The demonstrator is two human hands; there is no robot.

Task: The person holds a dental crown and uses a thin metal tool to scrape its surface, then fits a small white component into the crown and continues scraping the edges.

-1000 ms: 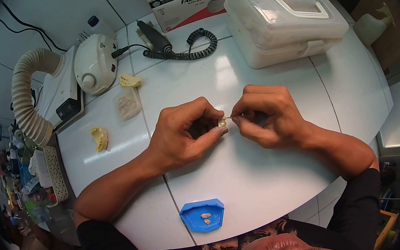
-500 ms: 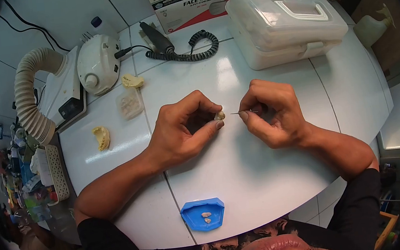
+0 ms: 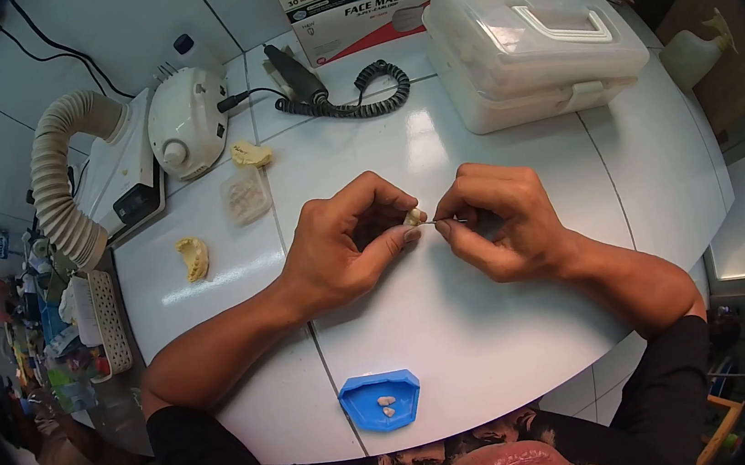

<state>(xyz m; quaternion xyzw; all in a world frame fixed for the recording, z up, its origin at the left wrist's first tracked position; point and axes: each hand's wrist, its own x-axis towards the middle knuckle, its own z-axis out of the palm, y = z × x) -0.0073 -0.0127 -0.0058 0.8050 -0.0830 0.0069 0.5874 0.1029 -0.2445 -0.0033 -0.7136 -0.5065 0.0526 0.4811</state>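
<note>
Between the thumb and fingertips of my left hand point(image 3: 337, 247) is a small cream tooth-shaped piece point(image 3: 413, 216), partly covered by the fingers. My right hand point(image 3: 508, 224) pinches a thin metal pin point(image 3: 429, 222). The pin's tip reaches the piece and appears to touch it. Nearer my body, a blue tray point(image 3: 351, 407) holds small pale tooth-like pieces point(image 3: 386, 401). Left of my left hand lie a yellowish dental cast point(image 3: 194, 258), a small clear box point(image 3: 246, 196) with pale bits, and another cast piece point(image 3: 250, 154).
At the back left stand a white control unit point(image 3: 186, 125) and a ribbed hose point(image 3: 54, 177). A black handpiece point(image 3: 295, 74) with coiled cord lies beside a face mask box point(image 3: 362, 22). A translucent case point(image 3: 540, 48) stands back right. Another person point(image 3: 75, 445) sits far left.
My right hand has moved left and slightly down, bringing the pin from a gap to the piece. The left hand keeps its hold, nearly unmoved. The whole view has shifted slightly.
</note>
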